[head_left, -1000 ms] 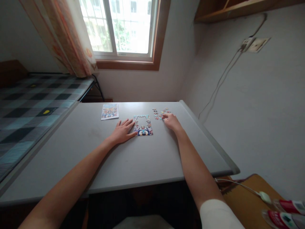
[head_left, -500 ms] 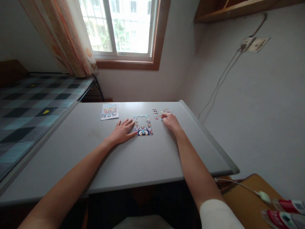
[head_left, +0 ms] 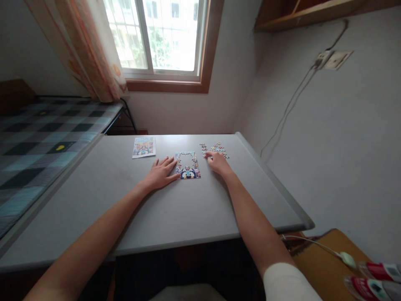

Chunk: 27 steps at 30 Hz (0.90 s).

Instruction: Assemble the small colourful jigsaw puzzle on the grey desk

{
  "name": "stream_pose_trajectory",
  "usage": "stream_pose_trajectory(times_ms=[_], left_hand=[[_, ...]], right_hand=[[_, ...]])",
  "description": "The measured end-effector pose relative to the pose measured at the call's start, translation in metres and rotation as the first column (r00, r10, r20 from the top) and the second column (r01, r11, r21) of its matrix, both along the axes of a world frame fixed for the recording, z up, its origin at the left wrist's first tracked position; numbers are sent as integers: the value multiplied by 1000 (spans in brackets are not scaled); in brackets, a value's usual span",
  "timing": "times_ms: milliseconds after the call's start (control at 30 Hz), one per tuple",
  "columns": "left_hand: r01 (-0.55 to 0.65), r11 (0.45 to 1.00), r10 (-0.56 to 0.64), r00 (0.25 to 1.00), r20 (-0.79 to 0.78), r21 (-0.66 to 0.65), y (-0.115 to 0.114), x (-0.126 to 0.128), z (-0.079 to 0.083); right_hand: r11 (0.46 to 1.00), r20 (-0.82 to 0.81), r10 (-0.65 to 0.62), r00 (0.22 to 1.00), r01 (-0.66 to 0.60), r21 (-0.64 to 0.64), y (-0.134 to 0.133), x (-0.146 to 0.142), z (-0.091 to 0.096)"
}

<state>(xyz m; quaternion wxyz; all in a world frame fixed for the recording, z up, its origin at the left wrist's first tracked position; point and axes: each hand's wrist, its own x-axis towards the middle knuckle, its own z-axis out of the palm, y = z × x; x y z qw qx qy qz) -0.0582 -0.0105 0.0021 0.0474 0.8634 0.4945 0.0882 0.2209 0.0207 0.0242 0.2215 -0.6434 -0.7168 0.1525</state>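
Near the middle of the frame, a partly assembled jigsaw puzzle [head_left: 189,174] lies on the grey tabletop [head_left: 175,217], its centre open inside the border. The left hand [head_left: 160,173] rests flat with fingers spread, thumb and fingertips at the puzzle's left edge. Just right of centre, the right hand [head_left: 217,163] reaches to the loose pieces [head_left: 216,147], fingers bunched together; whether they pinch a piece I cannot tell. A printed picture sheet [head_left: 144,147] lies left of centre, beyond the left hand.
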Motion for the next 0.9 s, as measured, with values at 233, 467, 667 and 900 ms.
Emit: stream_pose_trajectory(times_ms=[233,467,667,900], left_hand=[[-9,1000,9,1000,-7,-5,-1,1,1],[-3,1000,3,1000,-2,-3,0,0,-1],[-9,1000,9,1000,-6,-7,0,0,0],[-4,1000,4,1000,-3,-11,-1,0,2]], right_hand=[[989,97,-141,985,136,59,4,5,-3],[976,162,-214,963,218,-5,3,6,-6],[973,108,-229,967,225,47,5,6,-8],[967,87,-250,964,244,74,5,9,-15]])
